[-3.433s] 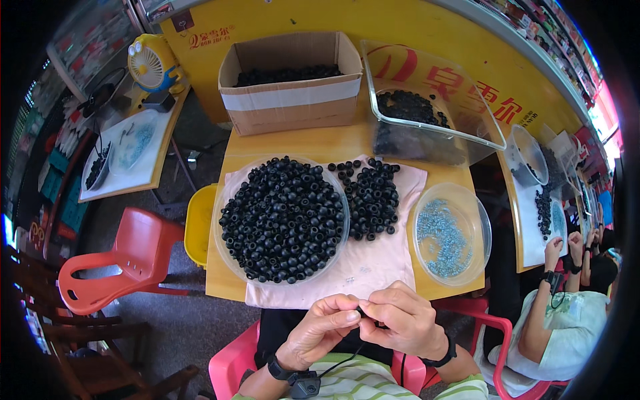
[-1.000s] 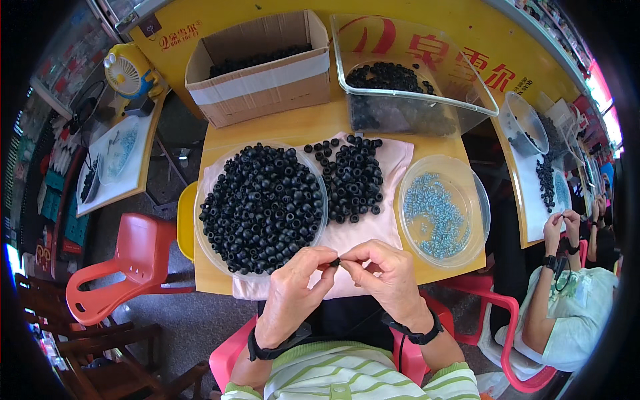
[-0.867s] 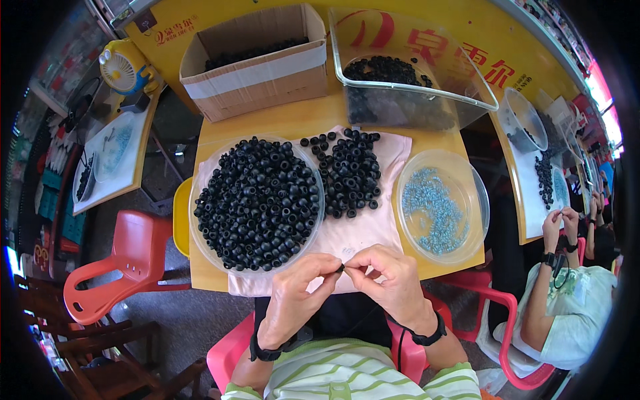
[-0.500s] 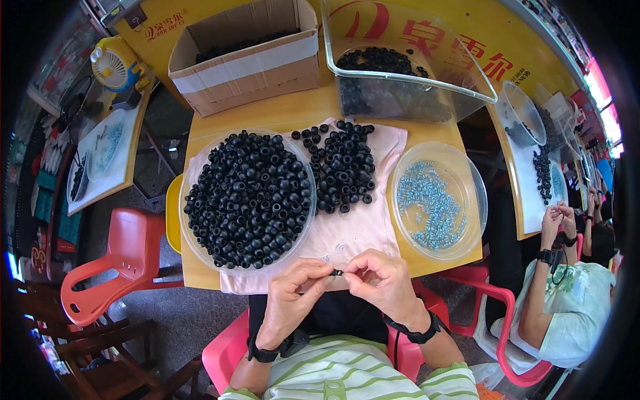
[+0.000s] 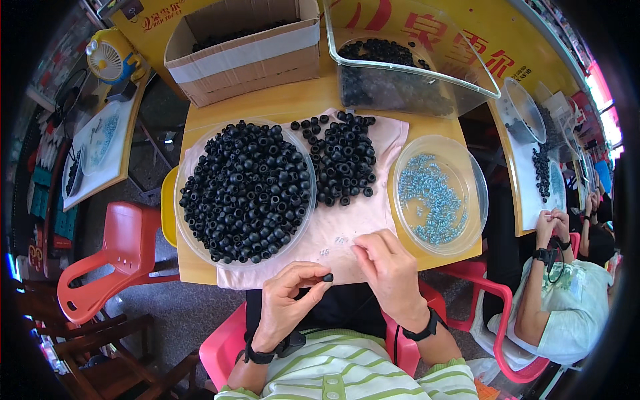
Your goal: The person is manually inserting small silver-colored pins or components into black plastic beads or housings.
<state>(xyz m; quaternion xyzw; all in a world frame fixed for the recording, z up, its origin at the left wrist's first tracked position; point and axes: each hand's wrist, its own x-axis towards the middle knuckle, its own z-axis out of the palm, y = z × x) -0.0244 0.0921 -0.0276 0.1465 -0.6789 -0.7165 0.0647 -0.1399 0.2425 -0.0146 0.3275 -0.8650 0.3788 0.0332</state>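
My left hand [image 5: 290, 300] pinches a black bead [image 5: 328, 277] between thumb and forefinger, just off the table's front edge. My right hand [image 5: 392, 270] is over the front of the pink cloth [image 5: 300, 259], its thumb and fingertips drawn close together; whether a tiny piece is between them is too small to see. Beside those fingertips a few tiny silvery pieces [image 5: 341, 240] lie on the cloth. A round clear tub heaped with black beads [image 5: 243, 190] stands to the left. More loose black beads [image 5: 347, 160] are piled on the cloth at its right.
A round clear tub [image 5: 475, 220] with small light-blue pieces [image 5: 433, 200] stands at the right. Behind are a cardboard box [image 5: 247, 70] and a clear bin [image 5: 413, 73] holding black beads. A red chair [image 5: 127, 240] is at the left; a co-worker [image 5: 567, 300] sits at the right.
My hands have parted: the right has moved forward toward the tiny silvery pieces, while the left keeps the bead, now plainly visible, near the same place.
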